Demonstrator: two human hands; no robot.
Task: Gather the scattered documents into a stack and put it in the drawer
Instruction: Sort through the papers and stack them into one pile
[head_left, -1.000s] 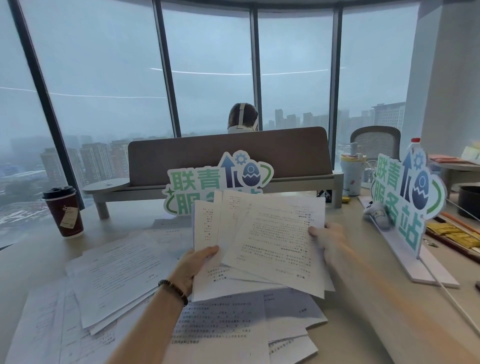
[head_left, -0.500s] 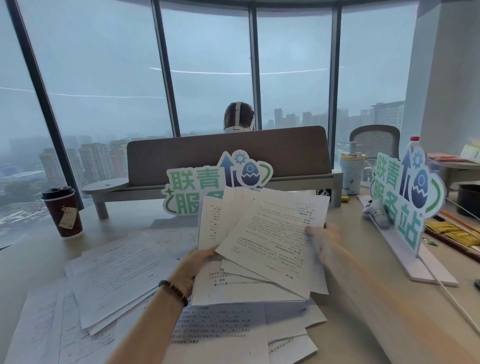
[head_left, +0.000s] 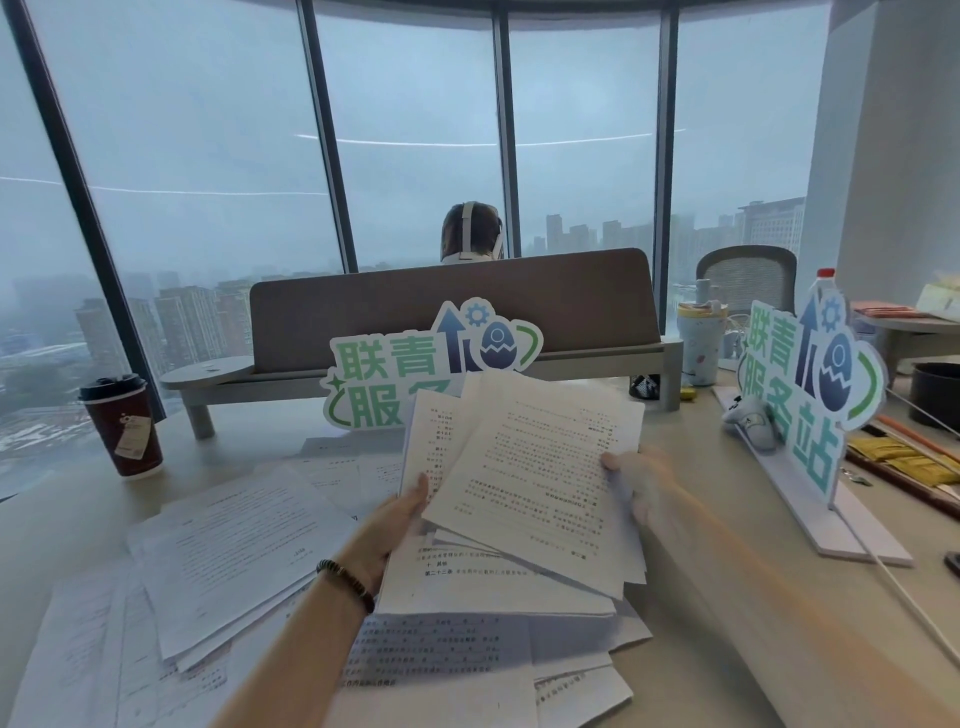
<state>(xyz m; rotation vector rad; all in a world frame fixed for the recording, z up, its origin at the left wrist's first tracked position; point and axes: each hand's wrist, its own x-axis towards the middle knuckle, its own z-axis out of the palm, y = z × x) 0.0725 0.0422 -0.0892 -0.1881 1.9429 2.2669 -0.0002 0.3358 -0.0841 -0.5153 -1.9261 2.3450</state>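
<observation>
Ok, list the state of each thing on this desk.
held sheets: fanned, unsquared, lifted
left hand: grips the sheets' left edge
right hand: holds the right edge, blurred
loose papers: scattered flat on the desk
coffee cup: upright, lidded

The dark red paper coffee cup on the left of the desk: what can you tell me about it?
The dark red paper coffee cup stands upright on the pale desk, far left, near the window. It tapers toward its base and carries a black plastic lid, fully closed. A small beige tag or label hangs on its front; the print is too small to read. Neither hand touches it, and the scattered white printed sheets lie apart from it, nearer the camera.
</observation>
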